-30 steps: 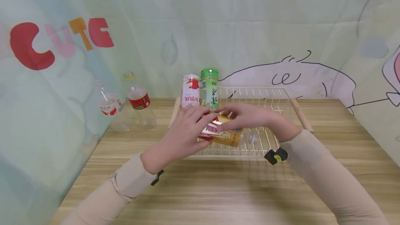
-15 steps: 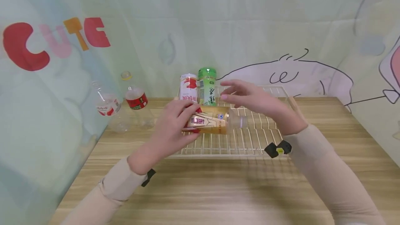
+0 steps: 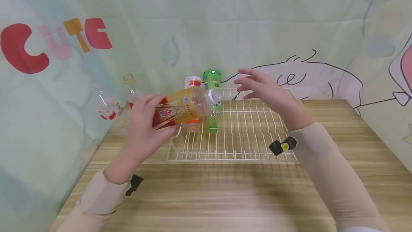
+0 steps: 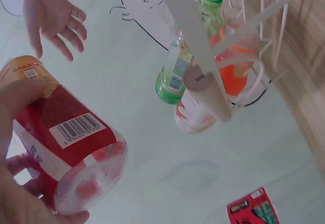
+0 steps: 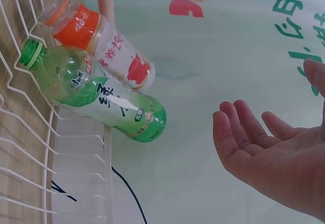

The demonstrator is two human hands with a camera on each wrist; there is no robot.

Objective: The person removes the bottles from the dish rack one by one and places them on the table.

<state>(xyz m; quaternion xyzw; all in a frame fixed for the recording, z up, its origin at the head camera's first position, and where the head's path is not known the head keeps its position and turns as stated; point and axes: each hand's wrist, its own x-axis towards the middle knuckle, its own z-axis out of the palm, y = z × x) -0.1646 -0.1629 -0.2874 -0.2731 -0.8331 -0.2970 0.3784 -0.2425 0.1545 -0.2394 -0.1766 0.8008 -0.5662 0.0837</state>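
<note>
My left hand grips a clear plastic bottle with a yellow and red label, lifted above the rack's left side. The bottle leans, neck up to the right. In the left wrist view, the thumb lies across the label and the base faces the camera. My right hand hovers over the back right of the white wire rack, fingers spread and nothing in them. Inside the rack at the left, a green tea bottle and a white-labelled bottle with an orange neck wrap lean side by side, caps down.
Left of the rack stand a clear bottle with a white and red label and one with a yellow neck ring, partly behind my left hand. A printed curtain hangs behind the wooden table.
My left hand has lifted the yellow and red bottle off the rack and carried it left, turning its neck upward. My right hand has let go of it and moved up and right.
</note>
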